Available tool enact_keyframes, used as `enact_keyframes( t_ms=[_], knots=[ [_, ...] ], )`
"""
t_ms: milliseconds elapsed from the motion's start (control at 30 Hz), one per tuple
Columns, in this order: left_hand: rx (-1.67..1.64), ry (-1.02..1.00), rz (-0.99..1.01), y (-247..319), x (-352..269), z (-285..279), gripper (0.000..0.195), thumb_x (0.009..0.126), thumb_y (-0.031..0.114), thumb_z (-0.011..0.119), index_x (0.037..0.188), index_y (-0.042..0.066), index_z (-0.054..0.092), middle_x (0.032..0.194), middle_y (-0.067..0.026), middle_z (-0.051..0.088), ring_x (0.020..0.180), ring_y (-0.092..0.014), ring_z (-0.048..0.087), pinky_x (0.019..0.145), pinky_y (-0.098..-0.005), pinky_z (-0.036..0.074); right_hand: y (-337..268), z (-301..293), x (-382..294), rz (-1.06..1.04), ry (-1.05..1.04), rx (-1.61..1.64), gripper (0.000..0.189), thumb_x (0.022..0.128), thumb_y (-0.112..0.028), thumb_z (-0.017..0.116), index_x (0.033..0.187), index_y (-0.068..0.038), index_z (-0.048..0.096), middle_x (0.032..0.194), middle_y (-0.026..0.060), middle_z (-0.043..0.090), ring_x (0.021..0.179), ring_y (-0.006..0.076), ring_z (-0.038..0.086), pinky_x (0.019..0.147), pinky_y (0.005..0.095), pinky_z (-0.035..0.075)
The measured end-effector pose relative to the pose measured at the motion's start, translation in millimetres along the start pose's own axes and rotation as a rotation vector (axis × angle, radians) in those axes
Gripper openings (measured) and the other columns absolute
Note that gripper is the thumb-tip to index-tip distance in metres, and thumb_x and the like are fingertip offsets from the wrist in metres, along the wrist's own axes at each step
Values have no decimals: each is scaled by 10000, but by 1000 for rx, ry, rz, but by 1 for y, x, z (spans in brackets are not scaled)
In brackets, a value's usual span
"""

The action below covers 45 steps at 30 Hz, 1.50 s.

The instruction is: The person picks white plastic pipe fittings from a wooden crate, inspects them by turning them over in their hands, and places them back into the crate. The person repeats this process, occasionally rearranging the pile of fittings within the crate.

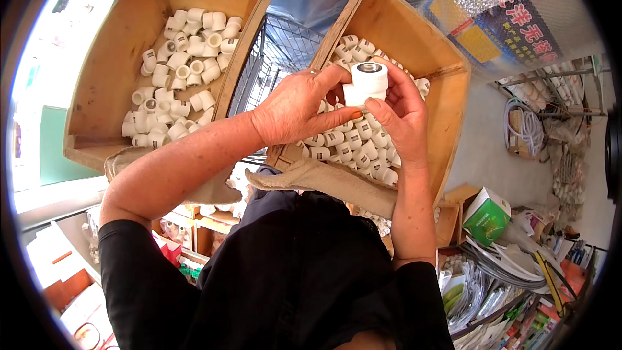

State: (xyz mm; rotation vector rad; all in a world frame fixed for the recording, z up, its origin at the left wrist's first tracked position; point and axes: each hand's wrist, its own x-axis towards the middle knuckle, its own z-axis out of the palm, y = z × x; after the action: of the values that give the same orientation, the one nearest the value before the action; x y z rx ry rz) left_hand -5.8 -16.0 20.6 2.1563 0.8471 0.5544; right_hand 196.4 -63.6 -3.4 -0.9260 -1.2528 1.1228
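Note:
A white plastic pipe elbow with a threaded metal insert is held up over the right wooden box, its threaded opening facing up. My right hand grips it from the right, with the thumb at its lower front and fingers behind. My left hand is at its other end, thumb and fingers around the side opening. Below both hands, many white elbow fittings with small dark labels fill the bottom of the right box.
At the left stands another wooden box holding a heap of white pipe fittings. A wire rack shows between the boxes. Cloth hangs over the near edge. Coiled hose, a green-and-white carton and bagged goods lie at the right.

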Motion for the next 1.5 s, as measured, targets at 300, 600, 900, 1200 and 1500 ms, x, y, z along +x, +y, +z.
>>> enact_keyframes(
  t_ms=[300,600,900,1200,1500],
  knots=[
    [322,-93,257,-16,-1,17,668,875,327,667,1388,33,357,910,-152,670,938,-362,625,1038,-483,381,-11,-52,7,-109,700,-37,451,889,-145,671,1264,12,476,1146,116,621,937,163,628,717,268,538],
    [385,-174,224,-14,0,13,579,879,312,654,1327,28,421,750,-128,634,824,-327,633,1029,-471,381,3,-100,23,116,684,-406,342,869,-160,708,1172,-27,625,948,35,655,790,65,577,630,210,453],
    [363,-170,225,-15,1,15,502,864,298,661,1253,26,496,757,-118,644,843,-311,640,1050,-449,357,89,-157,59,487,378,-955,420,801,-298,724,1124,-40,652,938,115,712,840,192,680,745,317,517],
    [358,-168,229,-11,1,13,503,864,293,650,1261,18,508,830,-113,658,889,-276,645,1083,-421,337,138,-185,73,611,334,-1371,385,760,-365,749,999,-70,687,953,154,711,895,315,680,785,413,529],
    [329,-225,174,-9,3,10,486,853,269,667,1251,34,517,795,-87,651,856,-251,646,1071,-409,349,153,-183,72,430,443,-1351,323,755,-288,751,980,-65,692,896,123,716,864,293,686,781,389,531]
  ],
)
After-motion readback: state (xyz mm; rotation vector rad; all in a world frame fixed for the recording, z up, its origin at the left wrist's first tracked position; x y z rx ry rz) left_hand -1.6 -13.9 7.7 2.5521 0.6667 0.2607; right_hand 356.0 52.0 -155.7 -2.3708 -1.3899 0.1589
